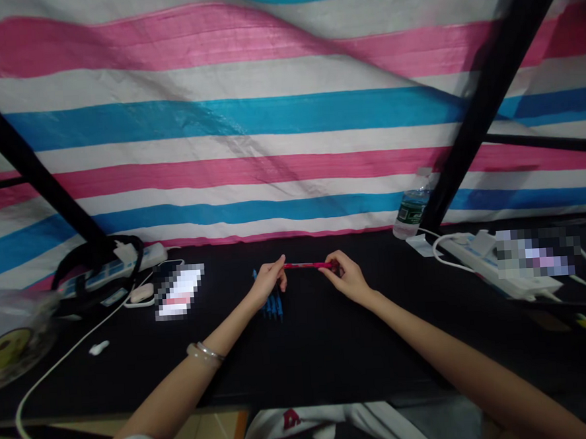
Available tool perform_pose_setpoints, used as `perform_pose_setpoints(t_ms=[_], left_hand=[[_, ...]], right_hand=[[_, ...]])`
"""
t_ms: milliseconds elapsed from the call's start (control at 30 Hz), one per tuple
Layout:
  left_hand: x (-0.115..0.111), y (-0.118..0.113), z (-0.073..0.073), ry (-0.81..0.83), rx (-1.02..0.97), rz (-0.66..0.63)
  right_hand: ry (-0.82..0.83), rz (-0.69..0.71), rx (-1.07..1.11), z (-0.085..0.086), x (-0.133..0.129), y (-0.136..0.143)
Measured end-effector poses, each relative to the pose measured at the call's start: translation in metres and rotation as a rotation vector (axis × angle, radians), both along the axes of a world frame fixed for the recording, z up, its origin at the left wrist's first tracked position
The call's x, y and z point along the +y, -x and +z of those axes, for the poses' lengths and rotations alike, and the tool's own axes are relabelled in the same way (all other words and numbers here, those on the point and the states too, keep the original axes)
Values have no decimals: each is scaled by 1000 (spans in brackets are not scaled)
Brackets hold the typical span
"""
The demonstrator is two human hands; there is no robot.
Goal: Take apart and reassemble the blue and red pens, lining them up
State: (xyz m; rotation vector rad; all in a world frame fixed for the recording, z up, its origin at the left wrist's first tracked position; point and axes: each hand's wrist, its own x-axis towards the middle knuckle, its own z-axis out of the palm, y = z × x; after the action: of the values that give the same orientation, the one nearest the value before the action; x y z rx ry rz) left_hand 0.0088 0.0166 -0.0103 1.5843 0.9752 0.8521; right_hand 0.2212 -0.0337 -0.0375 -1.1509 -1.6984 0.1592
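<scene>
A red pen [306, 266] is stretched level between my two hands, just above the black table. My left hand [269, 280] pinches its left end between thumb and fingers. At the other end, my right hand [346, 277] grips the pen, with the fingers curled round it. Several blue pens [273, 307] lie side by side on the table under and just in front of my left hand, which hides part of them.
On the left are a blurred phone [181, 291], an earbud case [141, 293], a white earbud [99, 348] and a power strip [151, 255]. A water bottle [411, 209] and another power strip [504, 266] stand right. Black posts [494, 101] and a striped sheet [247, 116] frame the table.
</scene>
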Motion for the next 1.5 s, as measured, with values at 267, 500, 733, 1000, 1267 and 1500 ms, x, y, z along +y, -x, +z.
perform_pose_setpoints(t_ms=[267, 500, 733, 1000, 1267, 1500], left_hand=[[-1, -1, -1, -12, 38, -28], [-1, -2, 0, -18, 34, 1], [-2, -3, 0, -28, 71, 7], [-6, -4, 3, -16, 101, 32], [-8, -5, 6, -2, 132, -3], [-8, -6, 5, 1, 143, -19]], right_hand=[[-5, 37, -135, 6, -7, 2], [-25, 53, -243, 4, -2, 0], [-21, 27, -216, 5, -4, 2], [-21, 66, -313, 8, -7, 4], [-84, -14, -299, 2, -4, 5], [-69, -59, -321, -2, -3, 4]])
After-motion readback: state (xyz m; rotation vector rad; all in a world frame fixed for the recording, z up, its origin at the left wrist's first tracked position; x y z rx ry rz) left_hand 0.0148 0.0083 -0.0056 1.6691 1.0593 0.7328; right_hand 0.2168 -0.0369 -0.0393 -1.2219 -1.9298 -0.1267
